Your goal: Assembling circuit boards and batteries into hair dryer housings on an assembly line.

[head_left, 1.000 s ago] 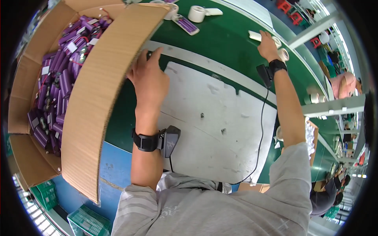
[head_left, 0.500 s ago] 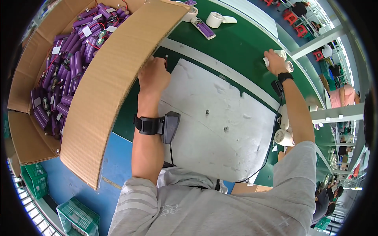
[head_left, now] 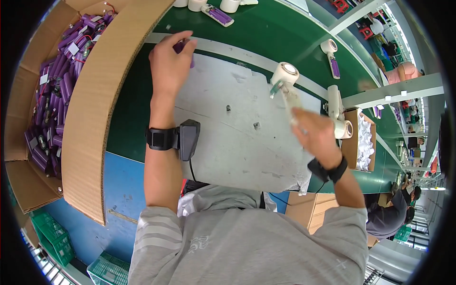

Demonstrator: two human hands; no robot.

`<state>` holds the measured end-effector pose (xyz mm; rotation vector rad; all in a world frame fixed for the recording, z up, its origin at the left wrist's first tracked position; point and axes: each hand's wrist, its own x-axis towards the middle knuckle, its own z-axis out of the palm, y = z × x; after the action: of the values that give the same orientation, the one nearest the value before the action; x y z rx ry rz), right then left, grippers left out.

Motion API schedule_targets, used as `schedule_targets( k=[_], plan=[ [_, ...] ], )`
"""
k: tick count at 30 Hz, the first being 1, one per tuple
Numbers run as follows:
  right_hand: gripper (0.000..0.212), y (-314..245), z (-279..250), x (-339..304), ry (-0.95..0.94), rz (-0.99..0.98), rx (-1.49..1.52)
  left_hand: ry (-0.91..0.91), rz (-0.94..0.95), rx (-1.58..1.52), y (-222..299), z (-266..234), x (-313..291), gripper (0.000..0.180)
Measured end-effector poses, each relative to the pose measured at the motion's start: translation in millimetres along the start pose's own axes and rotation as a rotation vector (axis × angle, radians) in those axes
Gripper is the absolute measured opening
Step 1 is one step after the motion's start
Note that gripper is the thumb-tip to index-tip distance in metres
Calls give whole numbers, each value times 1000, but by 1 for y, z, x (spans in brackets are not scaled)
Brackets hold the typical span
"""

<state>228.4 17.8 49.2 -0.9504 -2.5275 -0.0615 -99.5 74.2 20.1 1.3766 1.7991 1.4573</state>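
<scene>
My left hand [head_left: 169, 64] is closed around a purple battery pack [head_left: 181, 46] at the far left edge of the grey work mat [head_left: 237, 137]. My right hand [head_left: 316, 135] grips the handle of a white tape dispenser [head_left: 284, 80], held over the mat's right part with its tape roll pointing away from me. Each wrist wears a black band, and a black device [head_left: 188, 138] sits by the left one.
A large cardboard box [head_left: 90, 118] with several purple battery packs [head_left: 57, 90] stands at my left. On the green belt [head_left: 266, 33] lie more tape rolls [head_left: 230, 4], purple packs [head_left: 335, 66] and a second dispenser [head_left: 338, 111]. A small box of white pieces [head_left: 363, 142] is at right. Other people work far right.
My right hand has come back from the far belt toward me, now carrying the tape dispenser over the mat. My left hand has drawn away from the box flap with a purple pack.
</scene>
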Motion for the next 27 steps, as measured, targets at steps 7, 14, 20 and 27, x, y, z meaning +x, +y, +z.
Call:
schedule_targets(
  k=[7, 14, 20, 27],
  plan=[
    [30, -35, -3, -35, -163, 247, 355, -369, 118, -588, 35, 44, -42, 24],
    [28, -39, 17, 1, 127, 668, 940, -691, 213, -838, 49, 83, -105, 33],
    [22, -2, 29, -20, 64, 809, 839, -620, 469, -248, 42, 77, -93, 26],
    [26, -12, 49, -18, 43, 464, 624, -934, 215, -66, 30, 80, -93, 19]
  ],
)
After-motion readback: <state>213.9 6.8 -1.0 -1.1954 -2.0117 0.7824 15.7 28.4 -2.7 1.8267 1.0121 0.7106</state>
